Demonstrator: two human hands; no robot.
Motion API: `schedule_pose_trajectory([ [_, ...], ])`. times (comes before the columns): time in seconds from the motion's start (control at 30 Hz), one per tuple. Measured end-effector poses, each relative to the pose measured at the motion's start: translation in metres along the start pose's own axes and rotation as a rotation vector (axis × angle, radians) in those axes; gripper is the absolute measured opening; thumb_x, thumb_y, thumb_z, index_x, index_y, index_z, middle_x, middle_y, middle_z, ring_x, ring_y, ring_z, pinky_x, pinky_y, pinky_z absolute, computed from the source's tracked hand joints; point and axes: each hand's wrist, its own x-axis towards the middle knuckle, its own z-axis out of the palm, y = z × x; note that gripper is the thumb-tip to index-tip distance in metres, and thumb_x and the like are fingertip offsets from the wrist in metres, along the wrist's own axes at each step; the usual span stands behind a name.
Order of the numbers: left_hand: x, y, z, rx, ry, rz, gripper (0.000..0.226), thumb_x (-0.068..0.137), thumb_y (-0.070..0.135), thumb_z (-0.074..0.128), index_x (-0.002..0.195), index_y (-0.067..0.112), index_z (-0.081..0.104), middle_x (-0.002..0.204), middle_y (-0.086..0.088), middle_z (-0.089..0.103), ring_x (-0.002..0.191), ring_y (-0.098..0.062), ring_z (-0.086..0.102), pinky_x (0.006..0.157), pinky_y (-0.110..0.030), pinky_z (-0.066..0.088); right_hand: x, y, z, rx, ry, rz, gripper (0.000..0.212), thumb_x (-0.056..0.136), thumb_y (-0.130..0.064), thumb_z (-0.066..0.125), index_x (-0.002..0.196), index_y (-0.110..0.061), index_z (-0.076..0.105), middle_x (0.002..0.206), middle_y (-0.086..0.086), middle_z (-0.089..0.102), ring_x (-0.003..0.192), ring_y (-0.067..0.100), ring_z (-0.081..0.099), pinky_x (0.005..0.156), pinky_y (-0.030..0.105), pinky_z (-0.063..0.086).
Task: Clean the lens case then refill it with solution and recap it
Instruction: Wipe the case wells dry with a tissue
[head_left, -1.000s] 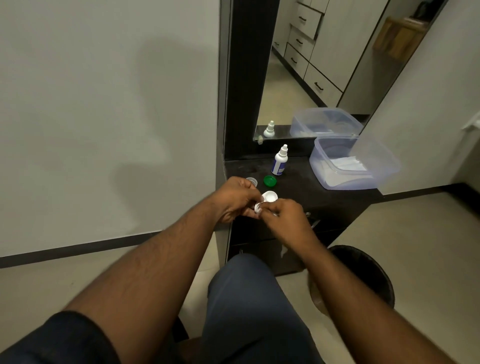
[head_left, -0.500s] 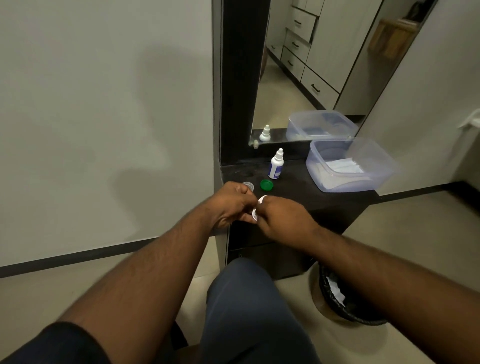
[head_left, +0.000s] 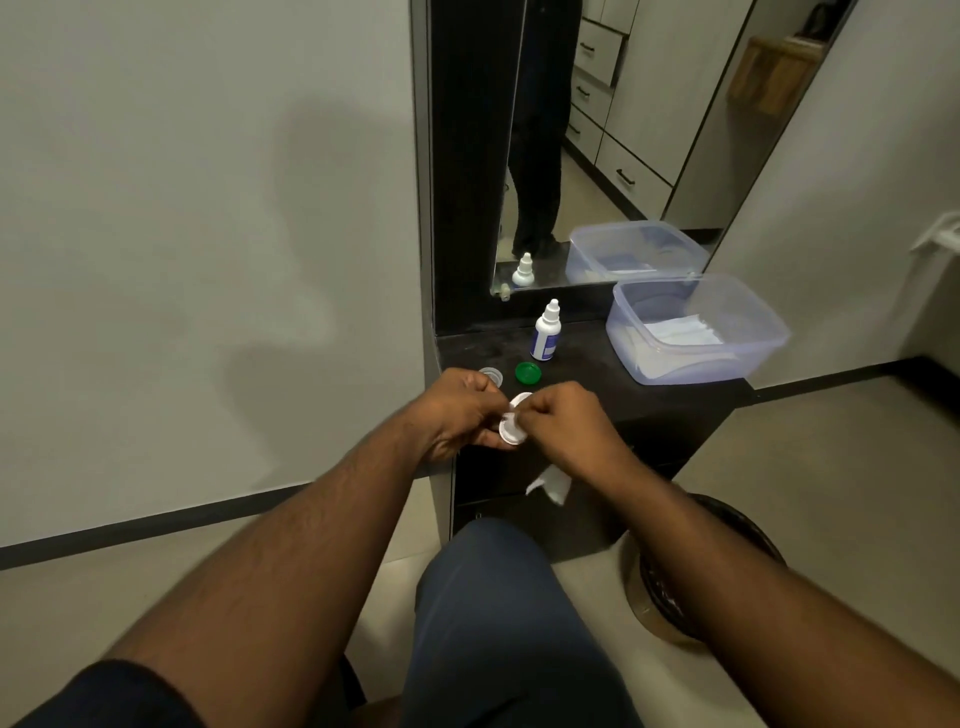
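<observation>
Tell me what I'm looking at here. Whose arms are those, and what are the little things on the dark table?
The camera sits on a person's head, looking down, so the arms are theirs. The left hand holds a white lens case. The right hand wipes it with a tissue. On the dark table lie a green cap, a clear cap, a small solution bottle and a plastic box with tissues inside. Behind them stands a mirror.

White round plastic lens case (head_left: 511, 427) pinched between left hand (head_left: 457, 413) and right hand (head_left: 563, 421), fingers (head_left: 540, 402) curled over its upper well. White crumpled tissue (head_left: 550, 483) hanging below right fingers. Green round screw cap (head_left: 528, 372) and clear round cap (head_left: 491, 375) just beyond fingertips; white small dropper bottle (head_left: 547, 332) farther back.
</observation>
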Motion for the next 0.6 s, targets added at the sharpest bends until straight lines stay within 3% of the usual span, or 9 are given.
schedule_pose_trajectory([
  [0.1, 0.001, 0.000, 0.000, 0.007, 0.006, 0.003, 0.016, 0.083, -0.009, 0.061, 0.071, 0.001, 0.059, 0.073, -0.017, 0.066, 0.062, -0.021, 0.069, 0.069, -0.040, 0.061, -0.012, 0.004, 0.011, -0.319, 0.066, -0.141, 0.023, 0.090, -0.022, 0.053, 0.098, -0.012, 0.072, 0.090, 0.006, 0.063, 0.081, 0.021, 0.059, 0.070, 0.030, 0.045],
  [0.13, 0.001, 0.000, 0.001, 0.016, 0.004, 0.007, 0.017, 0.083, -0.009, 0.060, 0.070, 0.001, 0.058, 0.073, -0.017, 0.065, 0.060, -0.020, 0.069, 0.067, -0.038, 0.062, -0.015, 0.007, 0.018, -0.325, 0.064, -0.150, 0.023, 0.091, -0.022, 0.053, 0.099, -0.013, 0.072, 0.094, 0.007, 0.064, 0.084, 0.021, 0.059, 0.071, 0.029, 0.044],
  [0.17, 0.002, 0.000, 0.001, 0.020, 0.002, 0.011, 0.018, 0.083, -0.009, 0.060, 0.069, 0.002, 0.057, 0.072, -0.017, 0.065, 0.060, -0.021, 0.068, 0.067, -0.038, 0.061, -0.014, 0.009, 0.020, -0.185, 0.057, -0.107, 0.021, 0.090, -0.019, 0.055, 0.095, -0.012, 0.073, 0.091, 0.008, 0.066, 0.082, 0.020, 0.060, 0.069, 0.026, 0.042],
  [0.27, 0.004, -0.003, 0.000, 0.010, -0.001, 0.003, 0.016, 0.081, -0.009, 0.063, 0.069, 0.001, 0.058, 0.079, -0.021, 0.068, 0.070, -0.028, 0.071, 0.073, -0.045, 0.060, -0.010, 0.015, 0.005, 0.718, 0.044, 0.213, 0.014, 0.084, -0.006, 0.061, 0.078, -0.008, 0.073, 0.078, 0.008, 0.070, 0.073, 0.014, 0.062, 0.066, 0.022, 0.046],
  [0.33, 0.006, -0.004, 0.000, 0.013, 0.016, -0.001, 0.016, 0.081, -0.008, 0.064, 0.069, 0.001, 0.059, 0.082, -0.021, 0.067, 0.071, -0.027, 0.072, 0.077, -0.047, 0.059, -0.010, 0.026, 0.000, 0.922, 0.169, 0.267, 0.014, 0.084, -0.004, 0.062, 0.079, -0.011, 0.073, 0.080, 0.005, 0.072, 0.078, 0.015, 0.065, 0.072, 0.023, 0.048],
  [0.47, 0.006, -0.003, 0.000, -0.022, 0.009, -0.023, 0.013, 0.081, -0.007, 0.064, 0.073, 0.003, 0.058, 0.086, -0.021, 0.069, 0.076, -0.028, 0.072, 0.079, -0.046, 0.059, -0.014, 0.028, 0.012, 0.631, 0.228, 0.119, 0.011, 0.083, -0.011, 0.068, 0.089, -0.017, 0.076, 0.084, -0.008, 0.073, 0.082, 0.005, 0.068, 0.074, 0.017, 0.048],
  [0.6, 0.003, -0.002, 0.000, -0.107, -0.037, -0.027, 0.011, 0.083, -0.008, 0.058, 0.077, 0.001, 0.058, 0.075, -0.016, 0.071, 0.075, -0.027, 0.072, 0.081, -0.046, 0.059, -0.011, 0.024, 0.023, 0.308, 0.320, -0.057, 0.016, 0.079, -0.011, 0.071, 0.095, -0.009, 0.075, 0.086, 0.001, 0.070, 0.080, 0.011, 0.064, 0.076, 0.021, 0.050],
])
